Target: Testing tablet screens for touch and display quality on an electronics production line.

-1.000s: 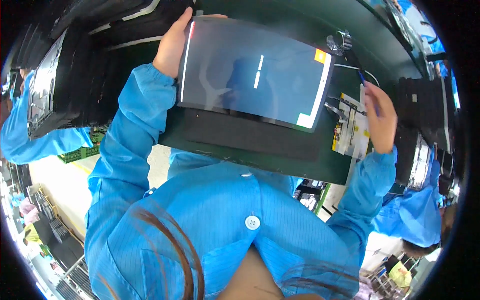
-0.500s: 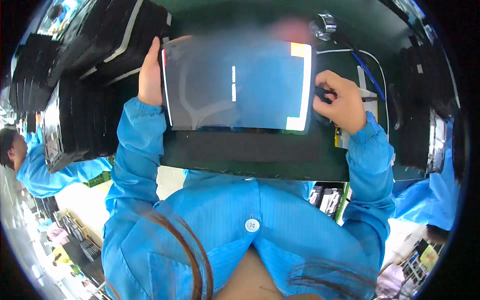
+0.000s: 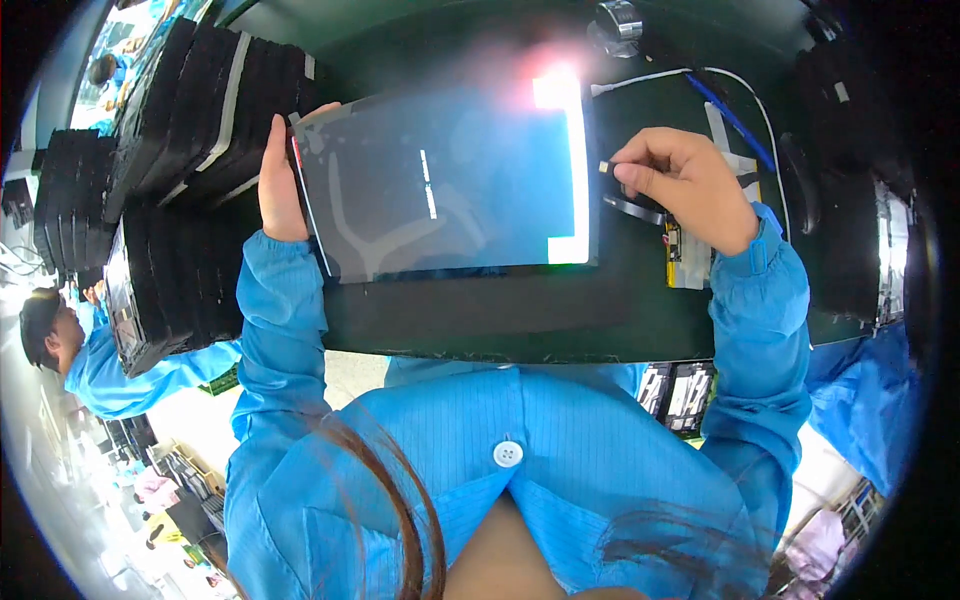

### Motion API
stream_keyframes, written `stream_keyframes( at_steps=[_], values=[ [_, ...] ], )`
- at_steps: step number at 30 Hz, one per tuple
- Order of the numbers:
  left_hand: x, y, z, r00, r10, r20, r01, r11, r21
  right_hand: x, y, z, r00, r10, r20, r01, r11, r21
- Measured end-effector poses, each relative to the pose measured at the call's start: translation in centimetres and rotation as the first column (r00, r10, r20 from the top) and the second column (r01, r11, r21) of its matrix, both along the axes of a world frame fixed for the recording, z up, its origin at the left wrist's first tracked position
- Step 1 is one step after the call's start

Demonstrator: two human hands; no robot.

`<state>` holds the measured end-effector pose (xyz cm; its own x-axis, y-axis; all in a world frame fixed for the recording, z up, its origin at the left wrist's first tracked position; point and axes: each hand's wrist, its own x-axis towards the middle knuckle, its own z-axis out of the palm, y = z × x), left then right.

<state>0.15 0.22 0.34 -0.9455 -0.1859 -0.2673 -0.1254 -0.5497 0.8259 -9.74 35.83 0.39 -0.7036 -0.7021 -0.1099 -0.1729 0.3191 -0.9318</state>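
My left hand (image 3: 284, 190) grips the left edge of a lit tablet (image 3: 380, 225), its fingers partly hidden behind it. The screen is dark, with a short white line of marks in the middle and a bright white band down its right side. Between the thumb and fingers of my right hand (image 3: 685, 182) is a black cable plug (image 3: 606, 168) with a light metal tip, pointing at the tablet's right edge but apart from it. Under that hand runs a dark, shiny cable (image 3: 635, 209). A bare battery-like part with yellow edging (image 3: 688, 262) lies partly beneath my right wrist.
Stacks of black padded trays (image 3: 170, 130) stand at the left, and more black trays (image 3: 850, 200) at the right. A metal roll-like object (image 3: 618, 25), a white cable (image 3: 680, 74) and a blue pen-like stick (image 3: 735, 122) lie on the dark green table (image 3: 450, 342). A co-worker's blue sleeve (image 3: 130, 378) is at left.
The plug in my right hand has come away from the tablet's right edge, leaving a gap. The tablet has shifted left in the view and tilted slightly.
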Motion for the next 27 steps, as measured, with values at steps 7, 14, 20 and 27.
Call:
stream_keyframes(
  at_steps=[7,14,20,27],
  values=[
    [-0.1,0.5,0.2,1.000,0.019,0.002,-0.019,1.000,0.015,-0.1,-0.4,0.3,1.000,0.008,-0.014,-0.008,1.000,-0.007],
    [0.5,0.8,0.4,0.998,0.035,-0.054,-0.036,0.999,-0.022,-0.3,-0.9,0.5,0.996,0.066,-0.057,-0.064,0.998,0.021],
    [0.1,-0.6,-0.6,0.988,-0.120,-0.098,0.134,0.980,0.148,0.7,-0.5,1.5,0.978,0.074,-0.194,-0.054,0.993,0.103],
    [0.6,-0.5,-0.4,0.997,-0.068,-0.040,0.071,0.992,0.100,-1.4,6.7,1.0,0.509,-0.220,-0.832,0.459,0.887,0.046]
  ],
)
